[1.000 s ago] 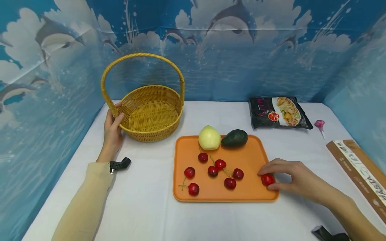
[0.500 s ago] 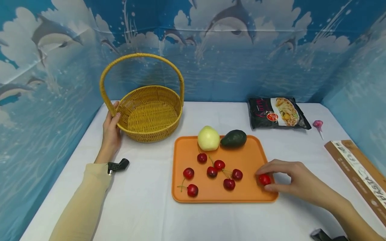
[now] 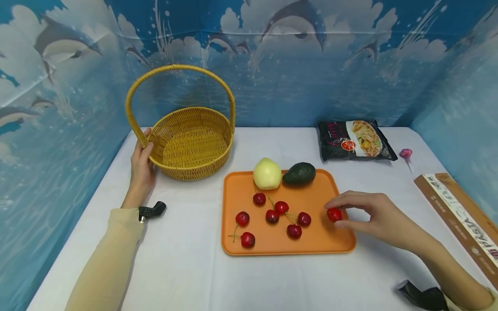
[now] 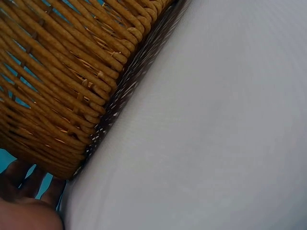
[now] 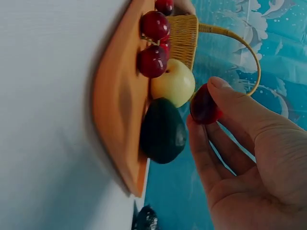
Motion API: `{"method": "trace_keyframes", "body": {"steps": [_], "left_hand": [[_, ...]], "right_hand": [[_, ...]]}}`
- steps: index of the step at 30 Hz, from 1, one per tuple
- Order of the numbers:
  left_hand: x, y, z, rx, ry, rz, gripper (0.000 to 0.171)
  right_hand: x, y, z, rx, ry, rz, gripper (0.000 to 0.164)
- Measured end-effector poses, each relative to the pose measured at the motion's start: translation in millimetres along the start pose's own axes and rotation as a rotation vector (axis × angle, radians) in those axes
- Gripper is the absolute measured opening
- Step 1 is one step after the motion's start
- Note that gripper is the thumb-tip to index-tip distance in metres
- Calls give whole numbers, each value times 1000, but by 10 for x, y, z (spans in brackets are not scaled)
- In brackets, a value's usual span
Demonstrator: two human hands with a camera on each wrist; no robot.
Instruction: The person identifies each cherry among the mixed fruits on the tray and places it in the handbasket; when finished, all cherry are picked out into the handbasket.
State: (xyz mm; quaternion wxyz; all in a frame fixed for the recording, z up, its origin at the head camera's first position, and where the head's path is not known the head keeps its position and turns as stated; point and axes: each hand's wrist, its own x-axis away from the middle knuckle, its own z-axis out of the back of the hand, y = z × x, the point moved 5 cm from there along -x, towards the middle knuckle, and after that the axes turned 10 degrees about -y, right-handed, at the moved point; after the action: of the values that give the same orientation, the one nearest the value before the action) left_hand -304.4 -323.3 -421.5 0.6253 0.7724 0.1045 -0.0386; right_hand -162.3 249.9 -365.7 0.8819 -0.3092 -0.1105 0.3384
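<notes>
My right hand (image 3: 373,216) pinches a red cherry (image 3: 334,214) between thumb and fingertips, above the right end of the orange tray (image 3: 256,248). In the right wrist view this cherry (image 5: 204,105) appears lifted off the tray, and no stem shows. Several other cherries (image 3: 247,239) lie on the tray, some joined by green stems. Behind them sit a pale yellow-green apple or pear (image 3: 267,174) and a dark green avocado (image 3: 299,173). At the left, my left hand (image 3: 142,170) grips the wicker basket (image 3: 190,172) by its side, near the handle's base; some fingers are hidden behind it.
A black food packet (image 3: 355,140) lies at the back right, with a pink lollipop (image 3: 406,156) beside it. A brown pasta box (image 3: 463,220) runs along the right edge. Blue dolphin-print cloth (image 3: 272,86) walls off the back and sides.
My right hand has raised the cherry off the tray's right end and moved slightly left. My left hand stays on the basket. The whole view has shifted a little.
</notes>
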Motion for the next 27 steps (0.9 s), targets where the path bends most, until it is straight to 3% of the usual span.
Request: {"method": "trace_keyframes", "body": {"steps": [14, 27], "left_hand": [[35, 10, 0, -6, -13, 16, 51], [28, -1, 6, 26, -23, 20, 52]], "right_hand": [[-522, -435, 128, 68, 83, 111, 42], [-1167, -771, 245, 27, 53, 160, 34]]}}
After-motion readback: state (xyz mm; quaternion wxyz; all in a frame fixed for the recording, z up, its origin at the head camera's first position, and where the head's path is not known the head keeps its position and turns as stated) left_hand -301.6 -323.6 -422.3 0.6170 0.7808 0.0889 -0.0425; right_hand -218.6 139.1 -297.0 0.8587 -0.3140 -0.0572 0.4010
